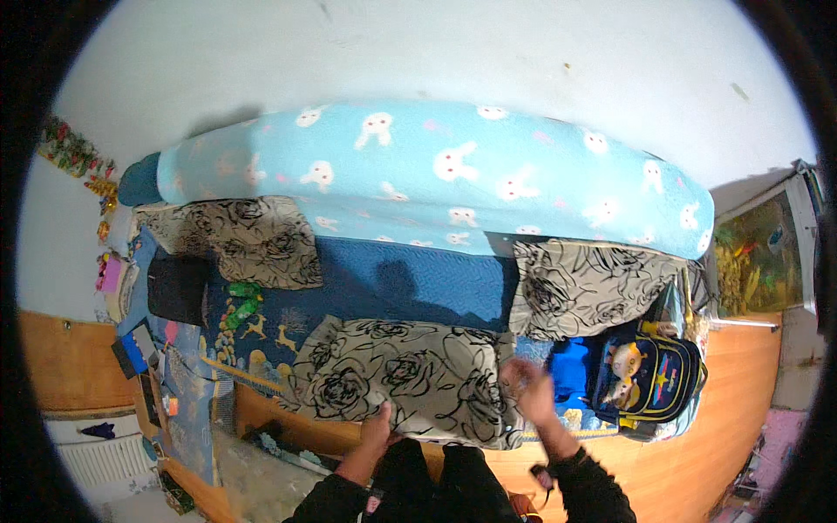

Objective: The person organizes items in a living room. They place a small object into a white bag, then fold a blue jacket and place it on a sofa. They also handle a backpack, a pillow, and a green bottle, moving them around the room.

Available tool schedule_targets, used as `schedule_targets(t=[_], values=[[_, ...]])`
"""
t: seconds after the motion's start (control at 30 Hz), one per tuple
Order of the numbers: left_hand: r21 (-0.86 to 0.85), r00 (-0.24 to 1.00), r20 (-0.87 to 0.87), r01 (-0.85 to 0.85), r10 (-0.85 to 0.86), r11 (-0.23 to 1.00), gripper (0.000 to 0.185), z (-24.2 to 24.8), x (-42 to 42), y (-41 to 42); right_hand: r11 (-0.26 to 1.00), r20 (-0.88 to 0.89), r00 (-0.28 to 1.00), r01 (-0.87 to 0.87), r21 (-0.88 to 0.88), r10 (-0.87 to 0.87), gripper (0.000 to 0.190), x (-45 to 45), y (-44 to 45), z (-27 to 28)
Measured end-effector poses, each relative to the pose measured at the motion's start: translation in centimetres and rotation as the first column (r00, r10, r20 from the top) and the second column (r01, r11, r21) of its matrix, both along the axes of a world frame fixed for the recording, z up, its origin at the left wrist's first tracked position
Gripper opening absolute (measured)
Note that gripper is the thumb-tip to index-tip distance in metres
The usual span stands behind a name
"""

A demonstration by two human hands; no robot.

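A beige cushion [409, 379] with black rose outlines lies right in front of me, along the near edge of a sofa bed. My left hand [378, 428] grips its near edge, thumb on top and fingers hidden beneath. At the cushion's right end is my right hand [529, 392], blurred by motion; whether its fingers hold the fabric cannot be told. Two more cushions in the same pattern rest farther back, a left cushion [261, 242] and a right cushion [582, 287]. Between them shows a quilted dark blue cover [418, 274].
A rolled light-blue blanket [418, 176] with white rabbits runs along the wall. Right of my right hand sits a dark school backpack [657, 379] beside a bright blue item [569, 372]. A black object [176, 287] lies at left. Wooden flooring [732, 392] shows at right.
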State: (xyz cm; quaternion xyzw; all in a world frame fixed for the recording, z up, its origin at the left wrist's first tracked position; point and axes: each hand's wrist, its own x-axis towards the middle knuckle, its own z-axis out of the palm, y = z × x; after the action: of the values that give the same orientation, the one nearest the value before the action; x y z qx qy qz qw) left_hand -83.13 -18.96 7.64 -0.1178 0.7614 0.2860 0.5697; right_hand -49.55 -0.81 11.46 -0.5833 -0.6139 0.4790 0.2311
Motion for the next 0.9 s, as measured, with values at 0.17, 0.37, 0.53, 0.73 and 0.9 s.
schedule_targets(t=[0.17, 0.37, 0.53, 0.73, 0.9], values=[[-0.279, 0.875, -0.069, 0.445, -0.480, 0.851, 0.082, 0.5, -0.9, -4.2, 0.777, 0.434, 0.858, -0.067, 0.626, -0.275, 0.075, 9.0, 21.0, -1.2], [-0.392, 0.834, -0.199, 0.413, -0.514, 0.822, 0.091, -0.7, -0.3, -4.8, 0.992, 0.715, 0.698, -0.065, 0.108, -0.033, 0.080, 9.8, 29.7, -3.0], [0.121, 0.756, -0.636, 0.298, -0.156, 0.947, 0.080, 0.0, 0.3, 0.1, 0.970, 0.544, 0.806, 0.154, 0.189, -0.234, 0.058, 12.6, 23.9, -2.2], [0.122, 0.806, -0.562, 0.303, -0.185, 0.945, 0.071, 5.3, -0.5, 4.6, 0.821, 0.137, 0.867, 0.388, 0.420, -0.479, 0.023, 20.3, 12.3, 2.4], [0.269, 0.805, -0.593, 0.173, 0.022, 0.947, 0.052, 5.2, -1.7, 7.2, 0.861, 0.490, 0.801, 0.061, 0.504, -0.343, 0.025, 25.7, 5.1, 1.0]])
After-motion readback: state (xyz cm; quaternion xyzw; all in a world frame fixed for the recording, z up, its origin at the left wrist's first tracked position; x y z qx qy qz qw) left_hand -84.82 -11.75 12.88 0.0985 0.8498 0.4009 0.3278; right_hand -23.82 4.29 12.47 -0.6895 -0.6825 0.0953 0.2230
